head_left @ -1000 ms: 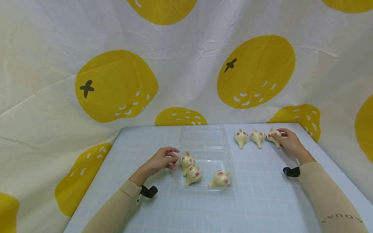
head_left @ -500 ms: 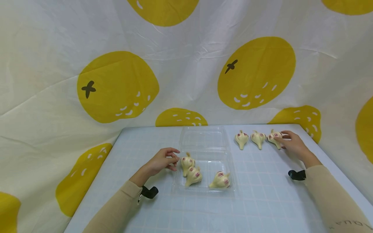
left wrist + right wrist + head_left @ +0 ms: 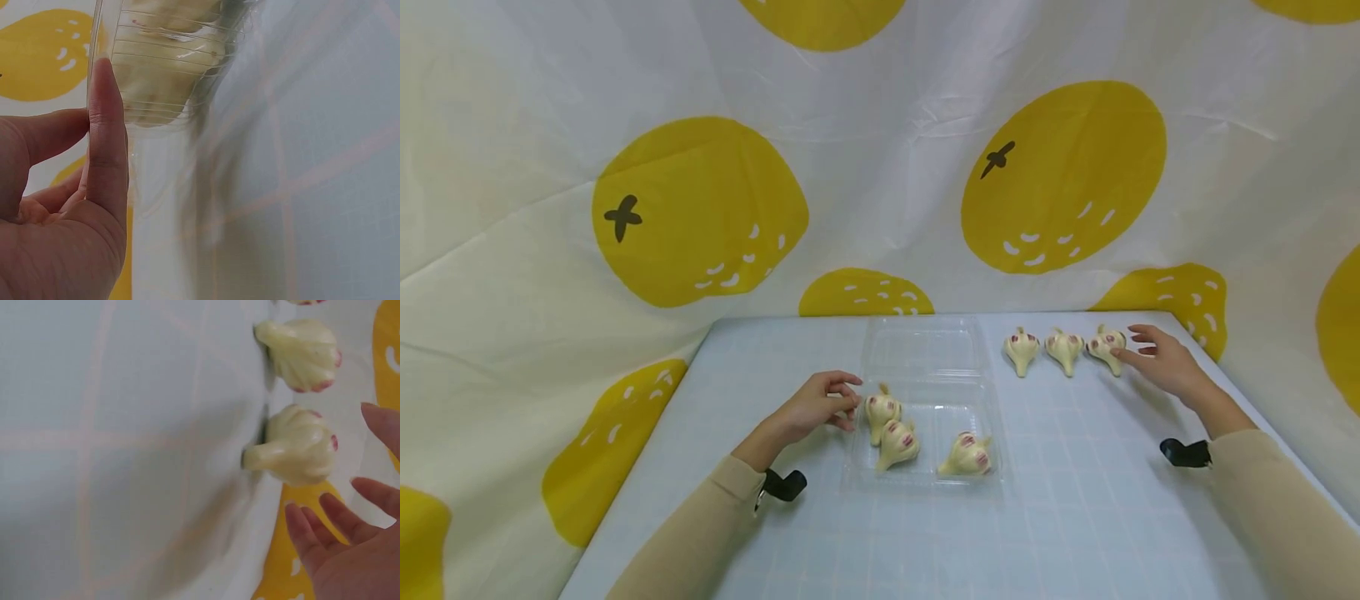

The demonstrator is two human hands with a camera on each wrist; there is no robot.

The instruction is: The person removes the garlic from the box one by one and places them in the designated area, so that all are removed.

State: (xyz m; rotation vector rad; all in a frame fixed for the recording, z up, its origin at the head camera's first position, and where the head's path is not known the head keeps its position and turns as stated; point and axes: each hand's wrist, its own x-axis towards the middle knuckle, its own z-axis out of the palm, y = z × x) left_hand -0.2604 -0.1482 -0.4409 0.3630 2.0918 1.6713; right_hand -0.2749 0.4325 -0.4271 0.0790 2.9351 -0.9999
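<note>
Rightmost garlic bulb (image 3: 1104, 347) sits on the table at the end of a row, neck toward the person; middle bulb (image 3: 1064, 348) and left bulb (image 3: 1021, 350) line up just beside it the same way, well spaced, so each looks easy to pick up singly. Right hand (image 3: 1168, 364) is next to the rightmost bulb, fingers spread and holding nothing; the right wrist view shows a gap between fingertips and bulb, so no grip, likely spread to suit the bulb's width. Clear plastic box (image 3: 927, 421) is left of the row, lid (image 3: 925, 350) laid back flat behind it, which leaves the tray accessible. Inside: rear bulb (image 3: 882, 412) and front bulb (image 3: 898, 444) touching each other on the left side, third bulb (image 3: 967, 454) apart on the right side, tilted over. Left hand (image 3: 816, 404) pinches the box's left rim between thumb and index finger, presumably to steady such a light box. Black wrist cameras, left one (image 3: 784, 485) and right one (image 3: 1184, 452), hang under beige sleeves (image 3: 700, 525). Table (image 3: 1060, 533) has a pale grid cloth; behind it, white backdrop (image 3: 880, 167) with yellow fruit print.
</note>
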